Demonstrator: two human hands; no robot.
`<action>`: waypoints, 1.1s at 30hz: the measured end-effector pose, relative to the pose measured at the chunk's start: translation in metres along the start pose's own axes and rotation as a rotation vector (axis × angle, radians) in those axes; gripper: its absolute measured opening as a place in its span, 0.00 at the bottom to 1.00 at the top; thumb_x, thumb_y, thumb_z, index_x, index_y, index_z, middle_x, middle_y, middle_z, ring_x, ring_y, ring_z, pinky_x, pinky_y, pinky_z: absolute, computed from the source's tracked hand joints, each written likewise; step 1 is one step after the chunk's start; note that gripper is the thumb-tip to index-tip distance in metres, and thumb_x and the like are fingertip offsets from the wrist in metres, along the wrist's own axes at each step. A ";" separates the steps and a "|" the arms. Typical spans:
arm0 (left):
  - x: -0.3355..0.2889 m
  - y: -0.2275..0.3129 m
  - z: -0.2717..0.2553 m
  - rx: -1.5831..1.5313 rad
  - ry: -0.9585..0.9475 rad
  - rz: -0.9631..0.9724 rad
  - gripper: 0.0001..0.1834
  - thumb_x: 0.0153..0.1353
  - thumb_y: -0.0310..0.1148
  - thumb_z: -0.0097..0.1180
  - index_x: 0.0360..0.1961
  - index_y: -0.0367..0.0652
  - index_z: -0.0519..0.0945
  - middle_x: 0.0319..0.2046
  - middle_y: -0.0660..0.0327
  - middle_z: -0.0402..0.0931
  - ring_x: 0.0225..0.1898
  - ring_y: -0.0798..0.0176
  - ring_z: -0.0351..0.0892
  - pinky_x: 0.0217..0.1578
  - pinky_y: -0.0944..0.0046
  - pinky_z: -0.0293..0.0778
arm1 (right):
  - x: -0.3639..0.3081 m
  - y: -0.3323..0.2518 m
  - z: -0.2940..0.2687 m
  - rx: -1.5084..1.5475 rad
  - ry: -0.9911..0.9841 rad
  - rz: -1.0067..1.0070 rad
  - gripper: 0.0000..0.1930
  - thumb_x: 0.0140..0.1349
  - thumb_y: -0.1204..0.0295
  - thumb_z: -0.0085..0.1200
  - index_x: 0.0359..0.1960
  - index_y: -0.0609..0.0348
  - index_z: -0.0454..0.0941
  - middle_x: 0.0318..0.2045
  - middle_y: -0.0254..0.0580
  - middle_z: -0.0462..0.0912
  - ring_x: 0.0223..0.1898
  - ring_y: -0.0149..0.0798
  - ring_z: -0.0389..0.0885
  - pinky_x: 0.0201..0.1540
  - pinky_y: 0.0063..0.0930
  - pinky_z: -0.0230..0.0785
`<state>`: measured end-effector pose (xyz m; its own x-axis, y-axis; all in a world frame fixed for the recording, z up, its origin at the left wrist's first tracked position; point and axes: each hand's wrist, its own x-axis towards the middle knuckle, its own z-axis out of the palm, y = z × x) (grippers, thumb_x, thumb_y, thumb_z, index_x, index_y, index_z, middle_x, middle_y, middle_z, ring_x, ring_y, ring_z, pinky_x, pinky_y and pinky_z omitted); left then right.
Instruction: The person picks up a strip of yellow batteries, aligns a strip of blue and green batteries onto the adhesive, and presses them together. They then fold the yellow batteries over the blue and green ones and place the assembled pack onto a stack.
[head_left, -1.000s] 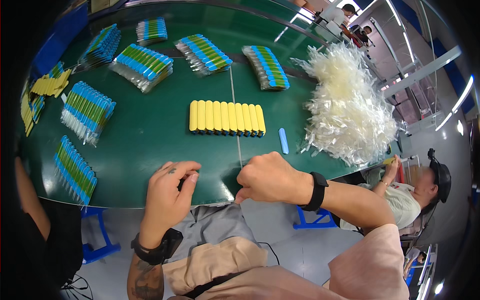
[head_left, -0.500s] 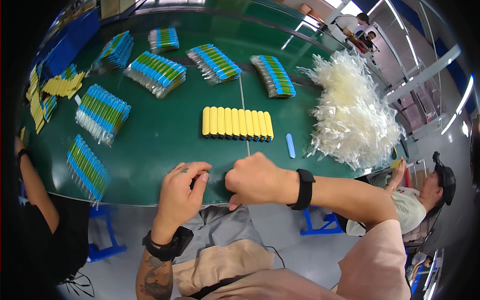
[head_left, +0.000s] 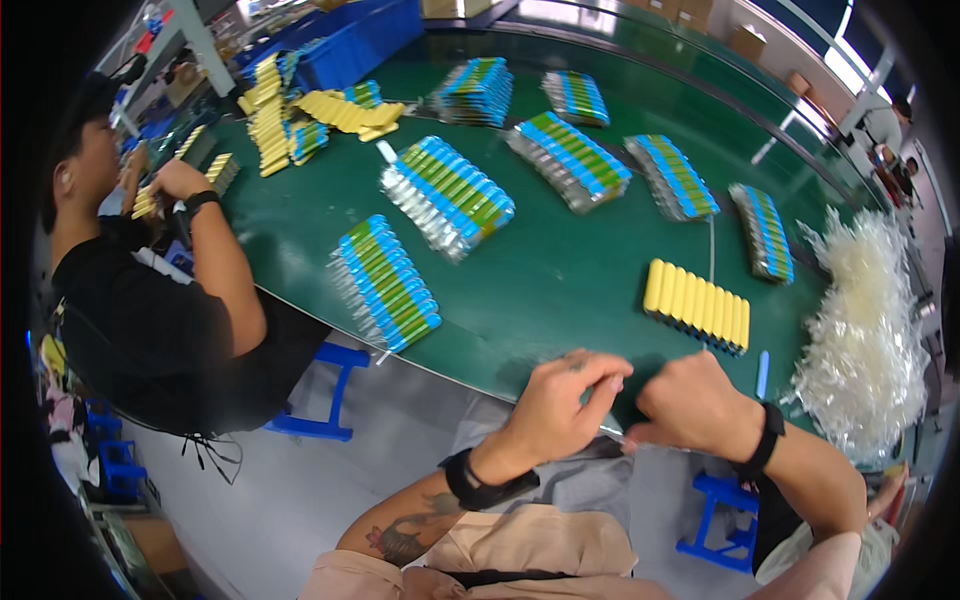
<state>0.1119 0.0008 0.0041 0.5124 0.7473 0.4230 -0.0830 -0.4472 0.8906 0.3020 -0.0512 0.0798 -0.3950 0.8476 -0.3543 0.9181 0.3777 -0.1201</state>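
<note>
A close-set row of yellow, round-ended sticks with dark blue undersides [head_left: 697, 303] lies on the glossy dark green desk [head_left: 570, 300], right of centre, just beyond the person's right hand [head_left: 700, 405] and apparently apart from it. The step in hand looks like either a pause or small finger work at the near edge; which, I cannot tell. Taking up the row would call for uncurled fingers and a short reach far and to the right.

The row's tops are smooth and matt, evenly aligned, its line slanting nearer toward the right.

The right grip is curled, thumb low; the left hand [head_left: 567, 405] is bent, thumb near forefinger. Whether either pinches anything is hidden.

A single pale blue flat stick [head_left: 763, 374] lies to the right, before a heap of clear plastic sleeves [head_left: 865, 340]. Blue-and-green banded bundles in clear plastic [head_left: 385, 285] spread left and far. At far left, a co-worker in black [head_left: 150, 320] handles yellow pieces.
</note>
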 end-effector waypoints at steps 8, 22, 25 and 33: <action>-0.030 -0.003 -0.118 0.765 0.354 0.075 0.16 0.49 0.27 0.70 0.41 0.42 0.85 0.40 0.54 0.82 0.43 0.49 0.80 0.48 0.55 0.73 | -0.019 0.007 0.008 0.074 0.036 0.034 0.24 0.45 0.48 0.71 0.15 0.58 0.81 0.14 0.46 0.78 0.21 0.53 0.81 0.25 0.43 0.72; -0.010 0.003 -0.182 0.967 0.045 -0.211 0.06 0.62 0.29 0.61 0.38 0.40 0.83 0.32 0.51 0.85 0.36 0.46 0.84 0.45 0.53 0.74 | 0.057 -0.070 -0.012 0.270 0.234 -0.288 0.32 0.51 0.58 0.71 0.54 0.65 0.77 0.44 0.52 0.81 0.44 0.50 0.85 0.43 0.42 0.80; -0.015 0.000 -0.184 0.873 0.145 -0.295 0.06 0.62 0.28 0.59 0.38 0.39 0.82 0.30 0.48 0.83 0.32 0.43 0.83 0.36 0.53 0.76 | 0.098 -0.077 -0.003 0.213 0.428 -0.339 0.40 0.51 0.60 0.70 0.64 0.67 0.69 0.47 0.54 0.80 0.46 0.52 0.84 0.44 0.41 0.81; -0.019 -0.005 -0.188 0.734 0.192 -0.331 0.06 0.63 0.28 0.58 0.37 0.36 0.81 0.27 0.47 0.82 0.28 0.50 0.85 0.32 0.58 0.78 | 0.150 -0.094 0.002 0.231 0.389 -0.240 0.41 0.53 0.60 0.70 0.66 0.66 0.67 0.50 0.54 0.76 0.50 0.56 0.81 0.49 0.46 0.79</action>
<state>-0.0580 0.0805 0.0230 0.2517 0.9380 0.2385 0.6598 -0.3466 0.6668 0.1569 0.0395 0.0364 -0.5381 0.8395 0.0748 0.7656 0.5240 -0.3733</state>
